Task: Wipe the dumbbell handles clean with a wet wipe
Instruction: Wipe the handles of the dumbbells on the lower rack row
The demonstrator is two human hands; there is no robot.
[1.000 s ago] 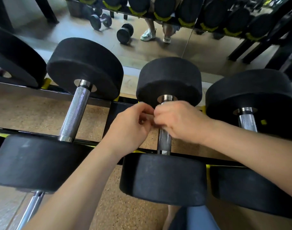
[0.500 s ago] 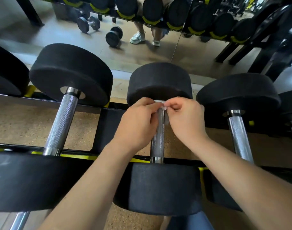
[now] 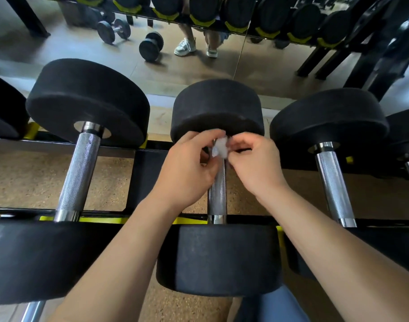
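Item: wet wipe (image 3: pixel 220 147), bunched at far end of centre dumbbell handle (image 3: pixel 217 194). I pinch it w/ left hand (image 3: pixel 187 168) & right hand (image 3: pixel 254 163). Step: wrapping. Next, prob.: stroke nearward.

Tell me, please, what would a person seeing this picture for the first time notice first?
First, the left hand and the right hand, which meet at the centre and both pinch a small white wet wipe at the far end of the middle dumbbell handle. Next, the big black dumbbells lying side by side on a black and yellow rack, and beyond them a mirror showing white shoes.
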